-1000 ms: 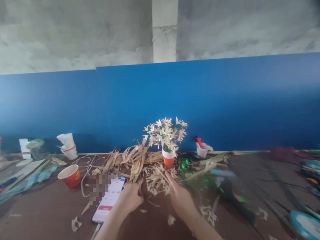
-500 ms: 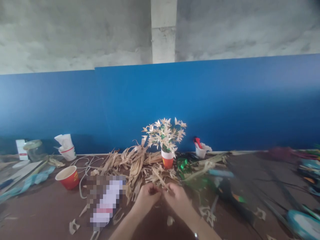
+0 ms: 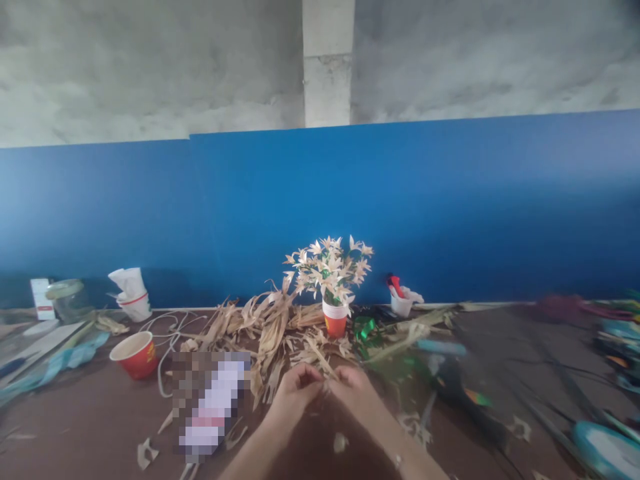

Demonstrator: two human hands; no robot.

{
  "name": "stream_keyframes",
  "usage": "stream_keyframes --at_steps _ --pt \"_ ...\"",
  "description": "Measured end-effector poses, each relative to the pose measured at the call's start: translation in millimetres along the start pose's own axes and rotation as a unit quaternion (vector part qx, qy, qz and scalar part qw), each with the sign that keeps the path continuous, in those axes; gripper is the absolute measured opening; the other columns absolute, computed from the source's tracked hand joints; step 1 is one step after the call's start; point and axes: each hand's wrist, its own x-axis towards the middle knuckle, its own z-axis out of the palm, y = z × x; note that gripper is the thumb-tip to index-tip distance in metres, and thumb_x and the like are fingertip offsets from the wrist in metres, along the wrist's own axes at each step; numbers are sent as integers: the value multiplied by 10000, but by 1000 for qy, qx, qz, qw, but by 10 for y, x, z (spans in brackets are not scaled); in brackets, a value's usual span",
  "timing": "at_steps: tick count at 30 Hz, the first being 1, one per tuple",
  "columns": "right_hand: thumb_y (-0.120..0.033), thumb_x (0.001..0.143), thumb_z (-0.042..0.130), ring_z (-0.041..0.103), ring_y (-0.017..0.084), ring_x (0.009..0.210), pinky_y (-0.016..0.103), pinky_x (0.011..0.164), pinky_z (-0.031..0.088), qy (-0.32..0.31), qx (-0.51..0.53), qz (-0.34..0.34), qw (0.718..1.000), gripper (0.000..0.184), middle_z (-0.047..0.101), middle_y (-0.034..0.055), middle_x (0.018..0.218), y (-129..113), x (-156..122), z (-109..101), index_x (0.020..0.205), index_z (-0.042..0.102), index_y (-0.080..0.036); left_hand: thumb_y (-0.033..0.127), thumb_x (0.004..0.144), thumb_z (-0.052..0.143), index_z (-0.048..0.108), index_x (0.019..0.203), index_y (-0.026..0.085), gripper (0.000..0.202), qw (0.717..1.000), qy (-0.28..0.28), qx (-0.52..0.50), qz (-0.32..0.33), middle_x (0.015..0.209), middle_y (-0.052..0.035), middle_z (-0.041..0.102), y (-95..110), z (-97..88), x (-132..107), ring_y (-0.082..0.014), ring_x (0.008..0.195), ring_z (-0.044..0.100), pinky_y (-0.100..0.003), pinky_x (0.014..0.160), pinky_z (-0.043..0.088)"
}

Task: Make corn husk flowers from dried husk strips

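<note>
My left hand [image 3: 299, 392] and my right hand [image 3: 354, 395] meet low in the middle, fingertips nearly touching. Both are closed in a pinch. A tiny pale bit shows between them, too small to make out. Just beyond the fingers, a strip of dried corn husk [image 3: 319, 355] slants down towards my right hand; whether it is held I cannot tell. Behind it stands a red and white paper cup [image 3: 336, 324] with a bunch of cream husk flowers [image 3: 327, 270] on green stems. Cut husk pieces [image 3: 300, 348] lie around the cup's base.
Dried husks [image 3: 267, 320] are heaped left of the flowers. Further left are a red paper cup [image 3: 134, 357], a white cable [image 3: 173, 340] and a blurred-out device [image 3: 213, 407]. Green ribbon [image 3: 367, 328] and a dark tool [image 3: 465, 393] lie to the right. A blue panel [image 3: 250, 213] rises behind.
My hands have shifted very slightly, the fingertips still together. The other things on the table stay where they were.
</note>
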Motion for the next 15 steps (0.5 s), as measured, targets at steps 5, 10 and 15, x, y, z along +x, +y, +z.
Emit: stream_keyframes --at_steps 5,10,15 --pt "-267 684 495 357 77 488 189 461 282 60 -12 25 998 155 365 -67 490 -204 -68 -40 565 480 -168 189 694 592 634 730 172 57 952 24 268 146 700 -33 621 42 17 -64 -154 632 545 -241 567 387" --pt "-332 706 536 415 98 536 204 513 337 49 -20 -5 999 222 431 -48 517 -241 -85 -56 562 514 -164 184 753 531 657 692 186 140 921 54 335 191 719 -44 651 20 4 -65 -178 687 571 -256 617 399" --pt "-473 816 452 519 133 589 221 561 414 29 15 -60 998 342 524 -26 566 -54 -23 -59 911 625 -194 376 684 635 646 664 150 227 985 102 123 70 553 1 585 -31 -34 34 -123 505 494 -224 499 356"
